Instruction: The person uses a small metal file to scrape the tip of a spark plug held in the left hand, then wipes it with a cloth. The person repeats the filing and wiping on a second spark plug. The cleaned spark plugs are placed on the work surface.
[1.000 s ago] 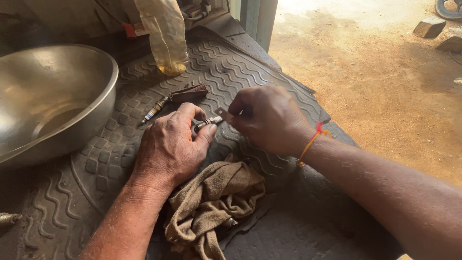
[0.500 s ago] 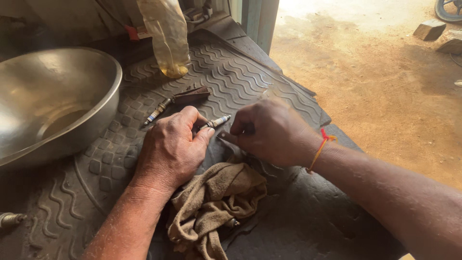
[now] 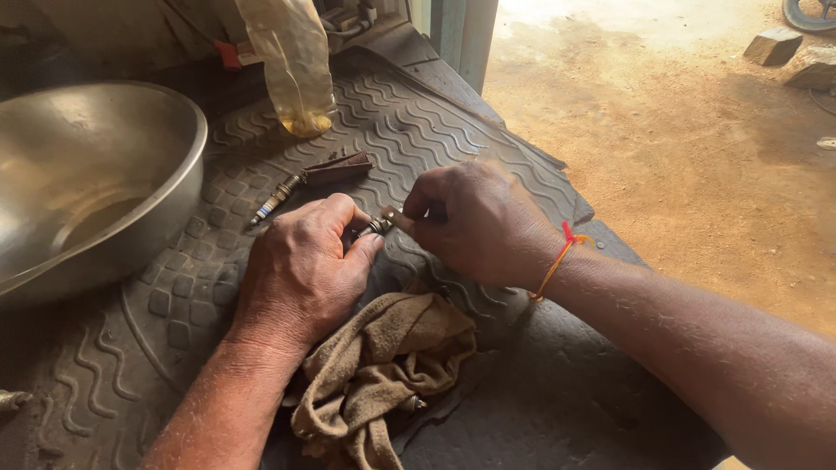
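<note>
Left hand [image 3: 300, 265] pinches small metal part [image 3: 376, 228]; right hand [image 3: 475, 222], shifted slightly upward since half-second ago, pinches its tip (work continues); rag [image 3: 383, 370] below.

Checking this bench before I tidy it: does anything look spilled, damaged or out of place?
Nothing looks spilled or broken. Both hands, left hand and right hand, hold a small metal part over the rubber mat. A crumpled rag lies beneath them.

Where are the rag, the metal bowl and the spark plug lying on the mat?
rag [image 3: 383, 370], head view, middle of the crumpled cloth.
metal bowl [image 3: 187, 165], head view, right rim.
spark plug [image 3: 277, 198], head view, middle of its body.
</note>
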